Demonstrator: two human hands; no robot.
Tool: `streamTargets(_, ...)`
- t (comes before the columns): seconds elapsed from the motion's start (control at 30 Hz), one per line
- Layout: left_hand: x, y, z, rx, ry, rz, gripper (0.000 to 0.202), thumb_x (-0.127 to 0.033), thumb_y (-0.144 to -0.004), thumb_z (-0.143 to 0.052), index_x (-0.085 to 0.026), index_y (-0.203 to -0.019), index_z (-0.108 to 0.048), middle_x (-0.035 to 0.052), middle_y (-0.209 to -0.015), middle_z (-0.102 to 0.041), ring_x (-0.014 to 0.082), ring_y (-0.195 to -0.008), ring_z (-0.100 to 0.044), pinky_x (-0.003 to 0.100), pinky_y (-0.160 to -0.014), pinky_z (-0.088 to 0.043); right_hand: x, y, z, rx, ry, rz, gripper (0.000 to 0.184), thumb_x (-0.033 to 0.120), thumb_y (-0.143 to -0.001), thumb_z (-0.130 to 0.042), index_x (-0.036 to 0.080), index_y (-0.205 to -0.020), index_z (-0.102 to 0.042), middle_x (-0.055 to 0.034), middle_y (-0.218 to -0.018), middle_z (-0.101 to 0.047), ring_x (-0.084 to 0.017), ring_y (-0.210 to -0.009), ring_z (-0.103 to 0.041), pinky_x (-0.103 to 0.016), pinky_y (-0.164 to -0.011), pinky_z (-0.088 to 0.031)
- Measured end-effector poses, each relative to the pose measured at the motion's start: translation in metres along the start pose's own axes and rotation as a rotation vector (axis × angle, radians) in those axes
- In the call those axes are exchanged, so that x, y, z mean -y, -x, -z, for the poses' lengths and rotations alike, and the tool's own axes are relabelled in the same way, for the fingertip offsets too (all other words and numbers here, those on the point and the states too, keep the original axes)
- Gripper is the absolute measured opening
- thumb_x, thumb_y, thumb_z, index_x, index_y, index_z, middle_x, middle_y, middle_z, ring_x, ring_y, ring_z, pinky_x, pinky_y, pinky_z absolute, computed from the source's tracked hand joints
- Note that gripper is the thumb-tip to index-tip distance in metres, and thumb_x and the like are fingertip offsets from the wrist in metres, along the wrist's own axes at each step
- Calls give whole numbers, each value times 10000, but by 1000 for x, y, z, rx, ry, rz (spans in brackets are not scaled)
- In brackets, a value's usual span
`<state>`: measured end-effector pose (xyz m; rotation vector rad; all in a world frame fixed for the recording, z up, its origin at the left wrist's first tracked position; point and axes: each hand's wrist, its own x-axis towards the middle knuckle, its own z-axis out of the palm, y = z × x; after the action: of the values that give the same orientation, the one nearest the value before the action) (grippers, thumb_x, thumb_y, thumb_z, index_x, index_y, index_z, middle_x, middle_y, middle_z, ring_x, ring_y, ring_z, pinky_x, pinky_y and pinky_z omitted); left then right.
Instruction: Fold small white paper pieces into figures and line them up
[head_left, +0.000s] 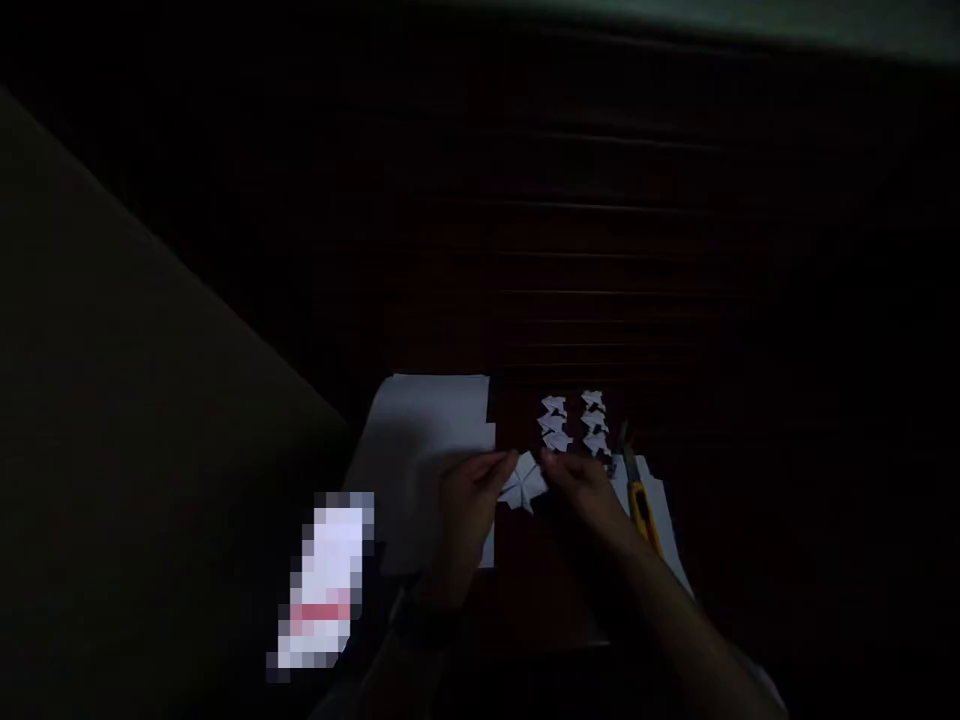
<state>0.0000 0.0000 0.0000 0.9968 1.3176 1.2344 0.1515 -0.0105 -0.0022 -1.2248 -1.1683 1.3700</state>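
Note:
Between my two hands is a piece of folded white paper (523, 484) with creases running out from its middle and pointed flaps round its edge. My left hand (472, 492) pinches its left edge between thumb and fingers. At the upper right edge, my right hand (589, 490) has its fingertips closed on the paper. Just beyond the hands lie two columns of small folded paper pieces, one on the left (556, 423) and one on the right (595, 423). They look alike, but the dim light hides their finer folds.
White paper sheets (435, 410) lie on the dark table left of my hands. A yellow utility knife (643, 512) rests on more white paper (667, 525) at the right. A bright, pixelated shape (326, 570) glows at the lower left. A pale wall (150, 400) slopes along the left.

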Motion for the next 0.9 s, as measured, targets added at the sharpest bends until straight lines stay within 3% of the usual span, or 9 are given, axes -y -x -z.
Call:
streamTargets(0.07,1,-1,2,-13,-10,-35,270,-376,-683,-695,-138,-809,-706,61,-785,-709,181,-732,-637,241,-624,-482,2,1,0,-4,-20,-20,256,394,-755,-649,153,-841,-655,3,-662,-616,-125,-614,-561,-223,-571,-400)
streamTargets(0.13,3,-1,4,-13,-17,-52,277,-391,-703,-674,-144,-825,-706,58,-789,-706,181,-735,-637,244,-623,-486,2,0,-1,-19,-43,-44,318,370,-697,-710,159,-924,-640,0,-671,-636,-142,-624,-586,-239,-588,-422)
streamTargets(0.37,1,-1,4,49,44,16,416,-474,-811,-521,-134,-994,-678,99,-862,-701,192,-753,-649,300,-655,-530,-5,-6,2,-136,-127,-92,310,375,-639,-755,163,-830,-636,-8,-611,-668,-156,-560,-612,-248,-540,-443)
streamTargets(0.57,-2,2,-1,133,61,-8,346,-373,-724,-666,-145,-984,-662,101,-979,-692,222,-886,-648,327,-759,-531,-9,-9,5,-205,-156,-22,237,321,-676,-734,179,-850,-659,-20,-672,-693,-160,-590,-634,-255,-568,-470)
streamTargets(0.67,-1,2,-2,179,-43,-94,417,-300,-677,-718,-173,-1063,-625,87,-1006,-681,220,-932,-633,332,-804,-512,-8,-8,5,-201,-51,45,192,294,-712,-700,190,-871,-677,-33,-736,-705,-176,-641,-647,-281,-614,-492)
streamTargets(0.8,-5,2,3,12,-364,-336,522,-273,-602,-765,-259,-1102,-616,64,-1099,-597,219,-967,-591,324,-761,-515,-1,-4,8,-232,242,178,121,268,-759,-647,208,-847,-705,-47,-819,-711,-208,-758,-651,-325,-711,-501)
streamTargets(0.9,-8,0,10,-26,-536,-402,471,-304,-625,-746,-287,-1083,-639,29,-926,-610,177,-801,-603,291,-684,-508,2,-2,10,-218,392,318,129,233,-796,-607,237,-872,-711,-44,-910,-702,-212,-856,-639,-342,-787,-490)
